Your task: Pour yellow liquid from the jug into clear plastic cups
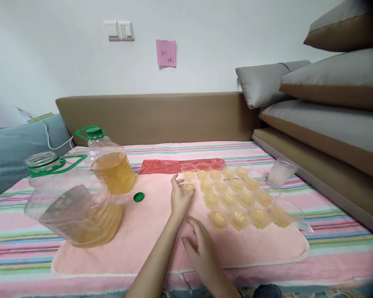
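Several clear plastic cups of yellow liquid [228, 200] stand in rows on a pink mat [136, 244]. My left hand [180, 195] is closed around one such cup [188, 189] at the left side of the rows. Nearer to me, my right hand [200, 244] hovers over the mat with its fingers apart, holding nothing. To the left stand two large bottles partly full of yellow liquid: an uncapped one [77, 215] in front and one with a green cap [113, 165] behind it.
A loose green cap [139, 197] lies on the mat near the bottles. Behind the cups is a red plastic bag [164, 166]. A stack of clear cups [281, 171] lies tilted at the right, beside piled cushions [332, 116].
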The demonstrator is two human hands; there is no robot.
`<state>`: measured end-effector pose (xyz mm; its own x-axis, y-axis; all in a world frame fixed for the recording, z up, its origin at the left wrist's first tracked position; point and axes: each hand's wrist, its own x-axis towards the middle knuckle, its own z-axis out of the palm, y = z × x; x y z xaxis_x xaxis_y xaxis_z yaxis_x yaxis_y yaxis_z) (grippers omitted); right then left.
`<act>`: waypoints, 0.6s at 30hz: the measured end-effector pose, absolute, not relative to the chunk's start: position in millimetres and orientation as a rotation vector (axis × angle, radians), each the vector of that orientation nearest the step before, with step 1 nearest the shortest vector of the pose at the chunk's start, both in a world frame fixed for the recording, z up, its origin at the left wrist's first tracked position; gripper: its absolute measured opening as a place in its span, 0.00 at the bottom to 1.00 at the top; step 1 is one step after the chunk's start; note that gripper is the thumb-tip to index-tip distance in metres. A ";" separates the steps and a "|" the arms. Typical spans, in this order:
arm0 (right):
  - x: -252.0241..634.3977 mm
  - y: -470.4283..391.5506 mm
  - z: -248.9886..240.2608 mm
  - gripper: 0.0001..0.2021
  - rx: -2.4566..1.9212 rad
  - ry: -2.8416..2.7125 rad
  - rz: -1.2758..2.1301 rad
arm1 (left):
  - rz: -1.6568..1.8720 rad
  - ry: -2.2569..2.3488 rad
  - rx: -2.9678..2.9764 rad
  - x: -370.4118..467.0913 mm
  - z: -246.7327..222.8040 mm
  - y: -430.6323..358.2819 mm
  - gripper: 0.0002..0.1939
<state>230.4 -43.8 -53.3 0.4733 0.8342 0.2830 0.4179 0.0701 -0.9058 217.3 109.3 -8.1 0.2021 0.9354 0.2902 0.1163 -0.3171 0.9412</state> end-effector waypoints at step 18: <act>230.3 -41.3 -68.5 0.27 -1.659 -1.254 0.279 | 1.160 0.967 1.673 233.8 -25.6 127.8 0.40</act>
